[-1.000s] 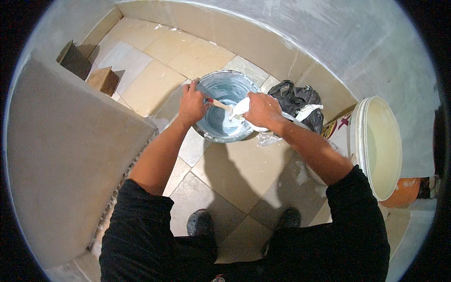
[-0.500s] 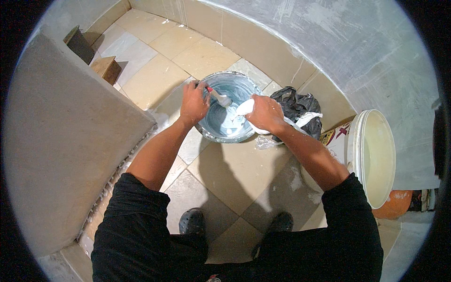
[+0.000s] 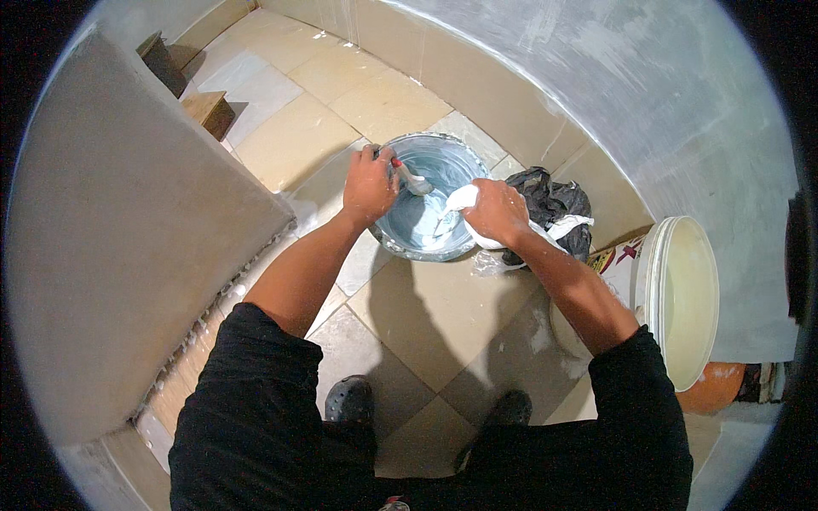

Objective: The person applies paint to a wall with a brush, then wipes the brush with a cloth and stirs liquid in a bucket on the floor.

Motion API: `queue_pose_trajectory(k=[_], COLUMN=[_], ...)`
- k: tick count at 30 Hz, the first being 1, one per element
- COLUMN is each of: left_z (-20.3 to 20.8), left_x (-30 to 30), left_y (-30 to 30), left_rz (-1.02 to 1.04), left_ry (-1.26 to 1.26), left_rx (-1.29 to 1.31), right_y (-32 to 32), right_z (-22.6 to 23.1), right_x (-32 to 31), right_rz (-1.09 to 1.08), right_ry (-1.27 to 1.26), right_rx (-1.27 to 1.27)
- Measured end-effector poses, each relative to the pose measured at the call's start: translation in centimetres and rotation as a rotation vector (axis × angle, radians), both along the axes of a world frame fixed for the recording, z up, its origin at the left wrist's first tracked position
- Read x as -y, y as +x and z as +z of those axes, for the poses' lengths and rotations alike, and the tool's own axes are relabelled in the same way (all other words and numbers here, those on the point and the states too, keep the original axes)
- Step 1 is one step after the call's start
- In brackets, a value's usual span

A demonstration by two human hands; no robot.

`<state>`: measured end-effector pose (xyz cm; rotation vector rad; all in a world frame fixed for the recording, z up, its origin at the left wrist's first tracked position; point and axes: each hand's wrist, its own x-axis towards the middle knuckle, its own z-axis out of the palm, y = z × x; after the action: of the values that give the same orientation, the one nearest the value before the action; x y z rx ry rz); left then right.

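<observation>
A round basin or bucket [image 3: 400, 244], smeared with white and bluish paste, stands on the floor in front of me. My left hand [image 3: 371, 183] is closed at its left rim around a small tool [image 3: 415, 182] with a red part and a pale, whitish end hanging inside. Whether that tool is a brush or a scraper is unclear. Over the right rim, my right hand [image 3: 497, 209] grips a white bag [image 3: 463, 198], its mouth tipped toward the inside. Below that mouth, white material lies in the bottom.
A crumpled black plastic bag [image 3: 554, 200] sits right of the basin. Nearer on the right, a large white bucket [image 3: 682, 298] leans by an orange object [image 3: 714, 389]. A low grey wall [image 3: 145, 230] rises at left, with wooden blocks [image 3: 209, 111] beyond it.
The whole scene has shifted slightly right and down in the picture. Both hands keep their holds at the basin; the pale end of the tool has turned slightly.
</observation>
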<state>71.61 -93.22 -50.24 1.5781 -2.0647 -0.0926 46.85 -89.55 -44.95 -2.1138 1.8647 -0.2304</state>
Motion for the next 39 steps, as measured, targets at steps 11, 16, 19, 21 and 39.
queue_pose_trajectory(k=[11, 16, 19, 21, 39], left_z=[-0.1, -0.1, -0.3, -0.4, 0.1], left_x=[-0.3, -0.2, -0.1, 0.0, 0.0], left_y=[-0.1, 0.1, 0.2, 0.2, 0.2], left_rz=[0.009, 0.009, 0.005, 0.0, 0.022], left_ry=[-0.008, -0.016, -0.033, -0.042, 0.043], left_rx=[-0.045, -0.031, -0.034, -0.038, -0.017], right_y=[-0.3, -0.2, 0.2, 0.4, 0.7], right_z=[-0.7, -1.3, -1.3, -1.6, -2.6], right_x=[0.9, 0.5, -0.2, -0.4, 1.2], right_rz=[0.018, 0.042, 0.102, 0.126, 0.376], right_ry=[0.009, -0.087, -0.103, -0.125, -0.047], right_rx=[-0.067, -0.135, -0.179, -0.199, -0.084])
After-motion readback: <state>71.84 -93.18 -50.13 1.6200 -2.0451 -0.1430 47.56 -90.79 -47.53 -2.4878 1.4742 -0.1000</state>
